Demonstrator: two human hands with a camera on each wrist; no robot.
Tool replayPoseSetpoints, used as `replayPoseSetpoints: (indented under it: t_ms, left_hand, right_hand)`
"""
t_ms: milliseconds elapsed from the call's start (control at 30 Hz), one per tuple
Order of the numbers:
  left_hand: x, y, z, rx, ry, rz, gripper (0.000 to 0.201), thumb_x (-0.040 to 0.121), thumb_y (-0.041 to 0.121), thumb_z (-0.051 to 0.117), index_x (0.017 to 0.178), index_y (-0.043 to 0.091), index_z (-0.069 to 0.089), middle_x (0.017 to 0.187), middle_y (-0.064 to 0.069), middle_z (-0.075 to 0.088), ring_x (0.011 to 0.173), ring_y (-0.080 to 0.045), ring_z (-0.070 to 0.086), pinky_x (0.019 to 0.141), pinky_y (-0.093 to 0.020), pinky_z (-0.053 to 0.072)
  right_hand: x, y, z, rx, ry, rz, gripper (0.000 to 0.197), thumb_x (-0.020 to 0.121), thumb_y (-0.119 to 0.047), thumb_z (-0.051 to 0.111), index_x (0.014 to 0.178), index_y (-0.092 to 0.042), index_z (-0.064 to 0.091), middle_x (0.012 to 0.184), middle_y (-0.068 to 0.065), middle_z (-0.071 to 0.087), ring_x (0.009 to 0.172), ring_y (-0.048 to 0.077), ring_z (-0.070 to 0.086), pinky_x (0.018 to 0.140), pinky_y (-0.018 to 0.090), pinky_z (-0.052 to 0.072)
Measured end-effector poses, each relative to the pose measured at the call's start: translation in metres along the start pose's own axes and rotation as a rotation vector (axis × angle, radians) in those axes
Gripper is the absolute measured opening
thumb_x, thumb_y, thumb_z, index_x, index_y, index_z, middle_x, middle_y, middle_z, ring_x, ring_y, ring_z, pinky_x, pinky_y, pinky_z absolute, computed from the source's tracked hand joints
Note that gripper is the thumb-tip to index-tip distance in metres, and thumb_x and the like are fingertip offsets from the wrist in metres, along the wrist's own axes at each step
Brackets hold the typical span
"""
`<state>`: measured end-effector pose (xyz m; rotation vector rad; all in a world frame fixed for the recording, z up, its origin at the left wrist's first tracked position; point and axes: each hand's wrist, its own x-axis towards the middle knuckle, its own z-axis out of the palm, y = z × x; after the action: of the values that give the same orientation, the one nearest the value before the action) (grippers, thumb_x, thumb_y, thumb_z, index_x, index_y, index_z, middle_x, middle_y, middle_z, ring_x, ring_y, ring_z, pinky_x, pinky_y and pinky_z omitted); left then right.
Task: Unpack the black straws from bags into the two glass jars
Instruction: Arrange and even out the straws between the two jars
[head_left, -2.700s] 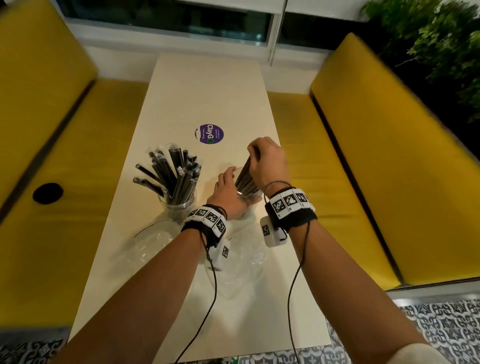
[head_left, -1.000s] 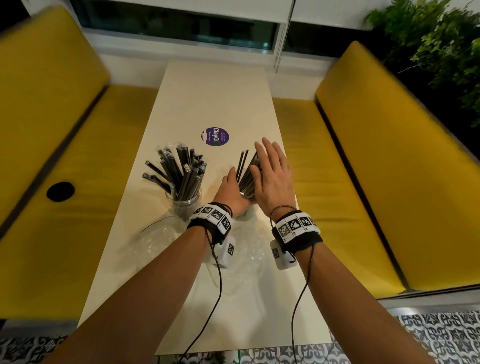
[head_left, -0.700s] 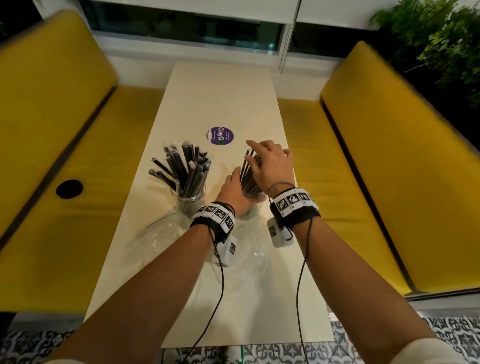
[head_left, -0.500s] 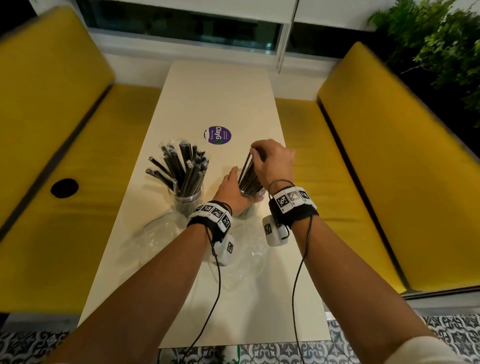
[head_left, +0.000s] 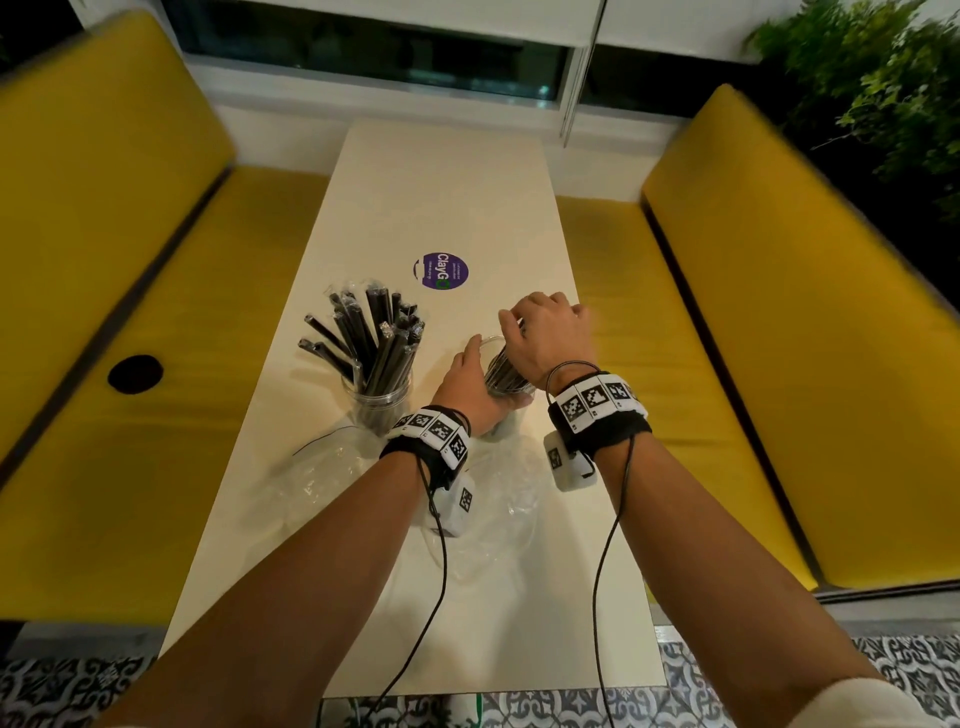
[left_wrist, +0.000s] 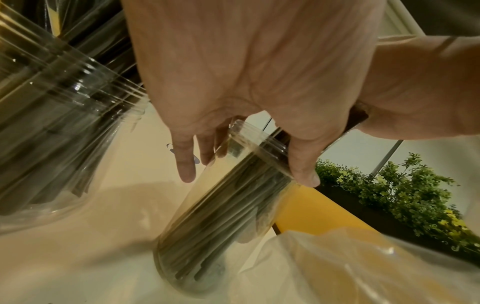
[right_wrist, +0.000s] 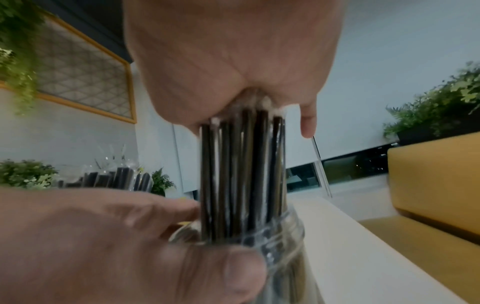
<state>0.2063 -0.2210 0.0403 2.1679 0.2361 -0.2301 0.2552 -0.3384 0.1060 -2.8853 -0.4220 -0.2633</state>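
Note:
Two glass jars stand on the white table (head_left: 441, 197). The left jar (head_left: 376, 410) is full of black straws (head_left: 371, 338) fanning out. My left hand (head_left: 467, 382) grips the right jar (head_left: 506, 387) round its neck; in the left wrist view its thumb (left_wrist: 303, 170) and fingers (left_wrist: 185, 164) lie either side of that jar (left_wrist: 221, 216). My right hand (head_left: 543, 335) is curled over the top of a bundle of black straws (right_wrist: 244, 174) standing in this jar (right_wrist: 280, 257), the palm covering their upper ends.
Crumpled clear plastic bags (head_left: 498, 509) lie on the table just in front of the jars, under my wrists. A purple round sticker (head_left: 444, 271) sits further back. Yellow benches (head_left: 727, 364) flank the table on both sides.
A second ago my right hand was flat and open beside the straws; it has since curled over their tops and stays there. The left hand keeps hold of the jar.

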Motion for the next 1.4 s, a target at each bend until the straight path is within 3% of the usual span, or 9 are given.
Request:
replayPoseSetpoints:
  t_ms: [200, 433, 633, 833, 1033, 1133, 1233, 1333, 1400]
  left_hand:
    - [-0.001, 0.002, -0.001, 0.003, 0.01, -0.002, 0.125, 0.073, 0.047, 0.091, 0.167, 0.019, 0.013, 0.166, -0.012, 0.034, 0.151, -0.032, 0.039, 0.12, -0.049, 0.04]
    - [-0.01, 0.012, -0.006, 0.01, 0.021, -0.001, 0.135, 0.073, 0.048, 0.091, 0.168, 0.016, 0.001, 0.172, -0.012, 0.018, 0.157, -0.03, 0.027, 0.123, -0.046, 0.033]
    - [-0.047, 0.026, -0.031, 0.053, 0.061, 0.061, 0.097, 0.093, 0.034, 0.075, 0.167, 0.012, 0.016, 0.169, -0.011, 0.027, 0.153, -0.028, 0.036, 0.123, -0.042, 0.034]
    - [-0.087, 0.038, -0.109, -0.165, 0.519, 0.389, 0.02, 0.101, 0.007, 0.061, 0.117, 0.011, 0.073, 0.107, 0.004, 0.077, 0.092, -0.003, 0.072, 0.081, -0.014, 0.059]
    - [-0.067, -0.006, -0.182, -0.328, 0.915, 0.148, 0.039, 0.088, -0.013, 0.049, 0.116, 0.005, 0.07, 0.112, -0.006, 0.074, 0.09, -0.002, 0.064, 0.072, -0.006, 0.048]
    - [-0.048, -0.056, -0.19, -0.336, 0.718, -0.165, 0.052, 0.089, -0.013, 0.048, 0.136, 0.007, 0.058, 0.136, -0.01, 0.064, 0.123, -0.025, 0.061, 0.089, -0.024, 0.045]
    - [-0.036, -0.095, -0.181, -0.134, 0.206, -0.281, 0.08, 0.093, -0.005, 0.058, 0.164, 0.013, 0.026, 0.166, -0.013, 0.035, 0.15, -0.032, 0.04, 0.112, -0.037, 0.041]
    - [-0.03, -0.102, -0.171, 0.077, -0.114, -0.258, 0.119, 0.081, 0.023, 0.086, 0.168, 0.014, 0.005, 0.173, -0.009, 0.017, 0.157, -0.031, 0.027, 0.124, -0.045, 0.032]
    - [-0.026, -0.097, -0.165, 0.04, -0.089, -0.165, 0.118, 0.069, 0.033, 0.096, 0.162, 0.015, 0.025, 0.163, -0.006, 0.037, 0.146, -0.027, 0.041, 0.115, -0.039, 0.038]
  right_hand:
    - [-0.01, 0.008, 0.0, -0.04, -0.089, -0.137, 0.05, 0.096, -0.057, 0.05, 0.127, -0.021, 0.066, 0.136, -0.002, 0.064, 0.124, 0.026, 0.054, 0.104, 0.047, 0.038]
    - [-0.016, 0.01, 0.004, 0.139, 0.122, -0.146, 0.032, 0.106, -0.033, 0.045, 0.117, -0.016, 0.069, 0.119, 0.002, 0.07, 0.109, 0.027, 0.057, 0.095, 0.043, 0.047]
    - [-0.02, 0.006, -0.006, 0.251, 0.136, -0.095, 0.046, 0.108, -0.04, 0.033, 0.126, -0.017, 0.068, 0.129, 0.002, 0.07, 0.118, 0.029, 0.056, 0.099, 0.043, 0.041]
    - [-0.01, -0.036, -0.057, 0.546, 0.417, -0.113, 0.023, 0.097, -0.02, 0.052, 0.111, -0.017, 0.07, 0.111, -0.002, 0.069, 0.104, 0.022, 0.057, 0.089, 0.035, 0.044]
    - [-0.009, -0.096, -0.047, 0.605, 0.27, -0.209, 0.023, 0.089, -0.023, 0.062, 0.111, -0.023, 0.066, 0.106, -0.001, 0.066, 0.099, 0.024, 0.058, 0.088, 0.047, 0.05]
    - [-0.015, -0.117, -0.019, 0.331, -0.047, -0.203, 0.051, 0.085, -0.06, 0.065, 0.13, -0.037, 0.055, 0.129, 0.006, 0.053, 0.119, 0.031, 0.047, 0.1, 0.052, 0.046]
    - [-0.021, -0.136, 0.011, 0.244, -0.185, -0.18, 0.071, 0.074, -0.08, 0.064, 0.131, -0.041, 0.051, 0.137, 0.007, 0.041, 0.12, 0.033, 0.044, 0.096, 0.049, 0.047]
    - [-0.021, -0.149, 0.038, 0.401, -0.06, -0.144, 0.04, 0.086, -0.039, 0.077, 0.118, -0.02, 0.061, 0.132, 0.012, 0.04, 0.11, 0.034, 0.051, 0.093, 0.046, 0.055]
    - [-0.018, -0.153, 0.046, 0.504, 0.028, -0.101, 0.018, 0.092, -0.012, 0.07, 0.108, -0.007, 0.063, 0.128, 0.014, 0.041, 0.098, 0.031, 0.057, 0.091, 0.046, 0.058]
